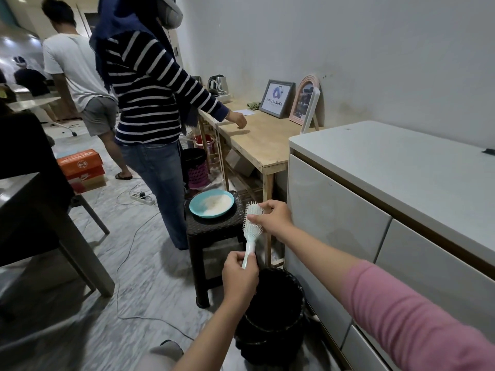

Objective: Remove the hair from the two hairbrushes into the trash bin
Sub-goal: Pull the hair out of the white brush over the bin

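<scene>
Mint hairbrush (251,228) handle in left hand (239,277), right hand (273,216) on bristles

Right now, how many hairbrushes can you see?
1. The hairbrush is held upright above the bin, left hand on its handle, right hand at its bristles. The second brush is out of view.

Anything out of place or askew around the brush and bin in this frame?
Nothing damaged or spilled. The left hand holds the hairbrush upright by its handle above the black trash bin while the right hand picks at the bristles. Only one brush is visible.
</scene>
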Available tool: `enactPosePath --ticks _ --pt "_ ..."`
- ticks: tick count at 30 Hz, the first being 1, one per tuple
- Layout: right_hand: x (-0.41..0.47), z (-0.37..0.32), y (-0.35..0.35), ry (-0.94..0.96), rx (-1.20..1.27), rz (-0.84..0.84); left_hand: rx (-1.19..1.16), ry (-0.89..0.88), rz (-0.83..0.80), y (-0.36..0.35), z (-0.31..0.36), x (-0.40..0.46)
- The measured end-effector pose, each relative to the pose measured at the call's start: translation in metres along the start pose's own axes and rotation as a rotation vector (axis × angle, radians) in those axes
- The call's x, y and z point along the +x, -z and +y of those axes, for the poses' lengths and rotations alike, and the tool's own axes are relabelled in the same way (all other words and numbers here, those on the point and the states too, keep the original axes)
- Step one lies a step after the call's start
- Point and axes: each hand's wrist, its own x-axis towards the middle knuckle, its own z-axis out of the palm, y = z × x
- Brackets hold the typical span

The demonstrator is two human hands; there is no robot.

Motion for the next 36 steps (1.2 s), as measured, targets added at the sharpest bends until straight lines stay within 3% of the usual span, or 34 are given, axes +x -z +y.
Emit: enactPosePath --ticks 8,14,22,30,36 --pt "0.005 -0.007 0.001 0.009 -0.111 0.041 0.132 -0.105 0.007 0.008 -0.002 0.002" --pt "0.012 -0.006 0.008 0.058 -0.333 0.050 0.182 -0.124 -0.047 0.009 -0.006 -0.003" --pt "0.017 -0.017 0.019 0.212 -0.662 -0.072 0.266 -0.173 -0.050 0.011 -0.002 -0.009" --pt "0.021 -0.018 0.026 0.531 -1.203 -0.406 0.417 -0.144 -0.086 0.025 -0.006 0.000" --pt "0.017 -0.008 0.022 0.593 -1.316 -0.319 0.400 -0.079 -0.079 0.019 0.002 0.008"
